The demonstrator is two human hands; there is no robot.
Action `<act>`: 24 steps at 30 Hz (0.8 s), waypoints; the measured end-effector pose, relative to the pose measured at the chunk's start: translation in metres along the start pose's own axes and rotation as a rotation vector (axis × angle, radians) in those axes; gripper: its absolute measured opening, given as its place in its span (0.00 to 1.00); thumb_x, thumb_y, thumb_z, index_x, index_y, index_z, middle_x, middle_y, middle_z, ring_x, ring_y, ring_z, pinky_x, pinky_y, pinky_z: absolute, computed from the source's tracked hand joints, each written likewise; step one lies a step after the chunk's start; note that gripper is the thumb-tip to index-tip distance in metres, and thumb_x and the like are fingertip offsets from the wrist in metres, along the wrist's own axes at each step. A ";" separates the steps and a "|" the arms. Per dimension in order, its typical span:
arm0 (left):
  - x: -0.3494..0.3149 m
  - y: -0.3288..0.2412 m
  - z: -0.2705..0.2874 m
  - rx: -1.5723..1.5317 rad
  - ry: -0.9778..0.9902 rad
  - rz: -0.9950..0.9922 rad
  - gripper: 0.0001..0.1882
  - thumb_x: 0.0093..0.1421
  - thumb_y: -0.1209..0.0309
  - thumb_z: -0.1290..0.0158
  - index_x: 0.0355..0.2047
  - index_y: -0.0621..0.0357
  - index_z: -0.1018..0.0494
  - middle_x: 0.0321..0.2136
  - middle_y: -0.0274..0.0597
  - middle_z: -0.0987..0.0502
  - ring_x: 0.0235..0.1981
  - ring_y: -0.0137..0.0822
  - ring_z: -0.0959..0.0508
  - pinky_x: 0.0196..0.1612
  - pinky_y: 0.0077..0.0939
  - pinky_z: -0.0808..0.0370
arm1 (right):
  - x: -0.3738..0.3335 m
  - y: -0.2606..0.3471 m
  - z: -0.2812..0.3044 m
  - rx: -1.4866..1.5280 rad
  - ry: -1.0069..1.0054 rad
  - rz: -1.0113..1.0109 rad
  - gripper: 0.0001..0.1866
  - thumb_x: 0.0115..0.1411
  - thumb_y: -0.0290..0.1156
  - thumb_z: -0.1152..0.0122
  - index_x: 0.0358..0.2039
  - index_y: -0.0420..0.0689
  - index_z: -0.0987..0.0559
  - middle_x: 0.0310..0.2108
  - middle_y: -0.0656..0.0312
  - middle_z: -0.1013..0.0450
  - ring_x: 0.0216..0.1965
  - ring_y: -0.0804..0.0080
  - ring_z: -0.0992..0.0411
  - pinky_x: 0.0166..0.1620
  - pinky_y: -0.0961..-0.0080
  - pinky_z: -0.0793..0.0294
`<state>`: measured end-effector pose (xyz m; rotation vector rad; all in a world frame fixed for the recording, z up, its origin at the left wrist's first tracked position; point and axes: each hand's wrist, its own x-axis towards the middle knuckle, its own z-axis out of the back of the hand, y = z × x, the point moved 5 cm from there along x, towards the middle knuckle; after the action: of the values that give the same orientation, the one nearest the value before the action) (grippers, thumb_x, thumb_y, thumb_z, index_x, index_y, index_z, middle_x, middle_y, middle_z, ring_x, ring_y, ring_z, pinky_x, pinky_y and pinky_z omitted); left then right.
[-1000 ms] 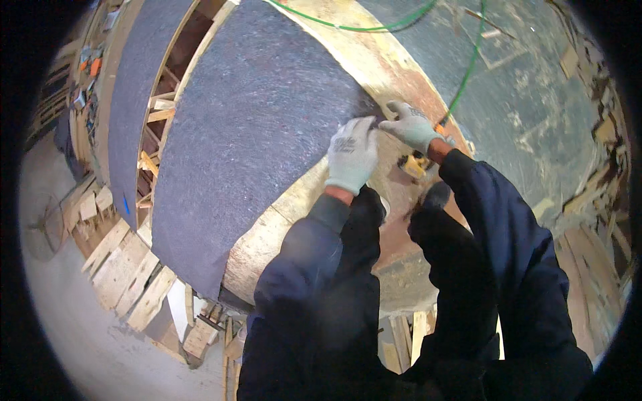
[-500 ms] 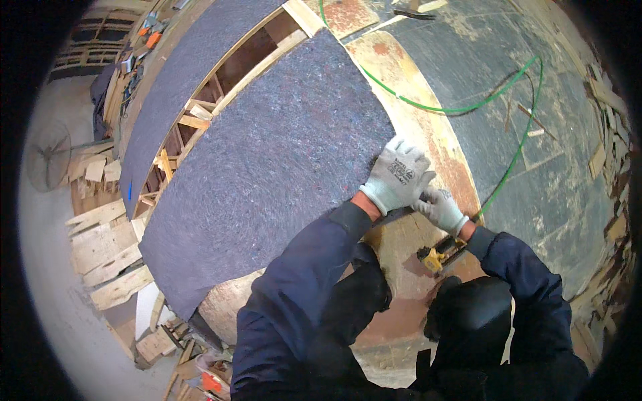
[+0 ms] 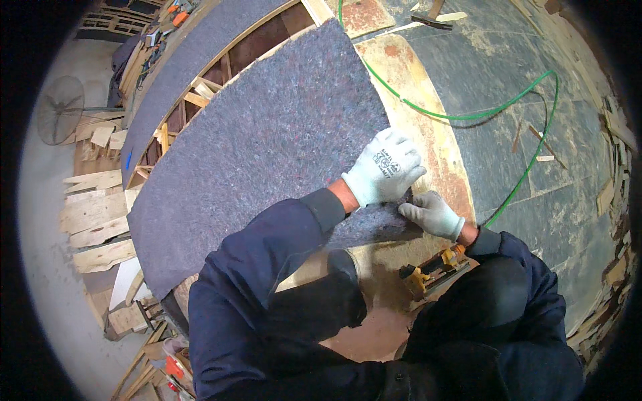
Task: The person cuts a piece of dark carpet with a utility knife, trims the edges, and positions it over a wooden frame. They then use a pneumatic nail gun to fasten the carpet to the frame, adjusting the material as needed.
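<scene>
A large grey-blue felt sheet (image 3: 267,127) lies over a plywood panel (image 3: 428,107). My left hand (image 3: 388,164), in a pale knit glove, is closed on the sheet's right edge with its fingers bent over it. Just below and to the right, my right hand (image 3: 433,215), gloved too, is closed with the thumb toward the felt's near corner. What lies inside its fingers is partly hidden. A yellow and black nail gun (image 3: 435,271) rests on the panel beside my right knee, under the right wrist.
A green air hose (image 3: 495,117) loops over the dark boards (image 3: 515,154) at the right. A hammer (image 3: 431,23) lies at the far side. Beyond the felt runs an open wooden frame (image 3: 221,70). Scrap wood (image 3: 100,217) and a fan (image 3: 60,110) stand left.
The felt's near edge has come up and toward me, with its corner now lifted between my hands. My left hand shifted slightly left; my right hand moved a little down and left. The view shifted slightly.
</scene>
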<state>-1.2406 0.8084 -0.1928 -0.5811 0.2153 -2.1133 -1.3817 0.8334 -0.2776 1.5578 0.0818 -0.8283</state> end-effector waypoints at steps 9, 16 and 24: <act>0.014 0.006 -0.031 0.129 0.119 -0.041 0.05 0.59 0.64 0.44 0.29 0.46 0.20 0.25 0.38 0.25 0.35 0.42 0.24 0.47 0.39 0.31 | 0.009 -0.013 0.001 0.032 0.024 0.121 0.20 0.66 0.43 0.41 0.37 0.34 0.20 0.27 0.50 0.23 0.31 0.68 0.27 0.40 0.62 0.27; 0.017 0.017 -0.061 0.200 0.275 0.091 0.13 0.64 0.59 0.48 0.28 0.47 0.18 0.24 0.37 0.20 0.31 0.41 0.22 0.40 0.36 0.28 | 0.014 -0.028 0.000 0.046 0.061 0.147 0.22 0.67 0.45 0.41 0.32 0.35 0.21 0.22 0.56 0.27 0.27 0.69 0.30 0.36 0.63 0.29; 0.015 0.018 -0.081 0.225 0.289 0.095 0.13 0.63 0.58 0.46 0.27 0.47 0.18 0.23 0.37 0.21 0.30 0.42 0.22 0.39 0.37 0.28 | 0.015 -0.041 0.000 -0.078 0.047 0.181 0.23 0.66 0.48 0.41 0.33 0.36 0.21 0.27 0.45 0.24 0.31 0.51 0.25 0.38 0.58 0.28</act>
<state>-1.2736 0.7801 -0.2653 -0.1297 0.1594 -2.0877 -1.3917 0.8353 -0.3201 1.4876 0.0064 -0.6391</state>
